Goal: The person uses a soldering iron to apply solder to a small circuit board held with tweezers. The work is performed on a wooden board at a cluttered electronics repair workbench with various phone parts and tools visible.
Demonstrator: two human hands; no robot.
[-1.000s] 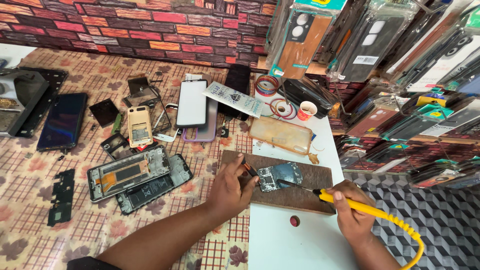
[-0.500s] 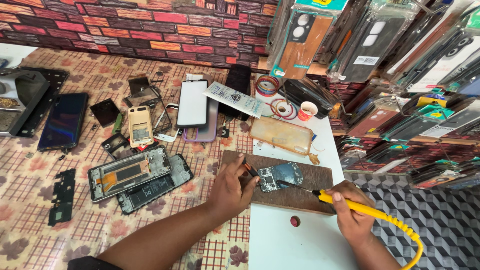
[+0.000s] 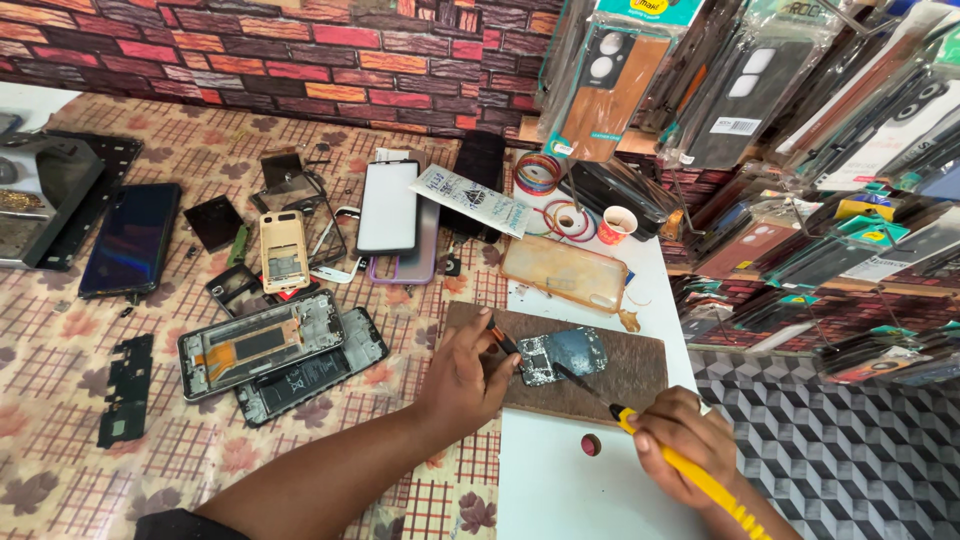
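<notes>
Circuit board (image 3: 560, 354) details too small.

Clear case pkgs (image 3: 740, 90) hanging top right; dark screen (image 3: 388, 205) mid-table

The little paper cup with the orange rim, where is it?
In the head view, the paper cup stands at the back right of the table, beside the coloured rings and just behind the clear phone case.

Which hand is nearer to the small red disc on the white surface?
The right hand is nearer, just right of the red disc and holding a yellow tool. The left hand is up-left, at the circuit board.
</notes>
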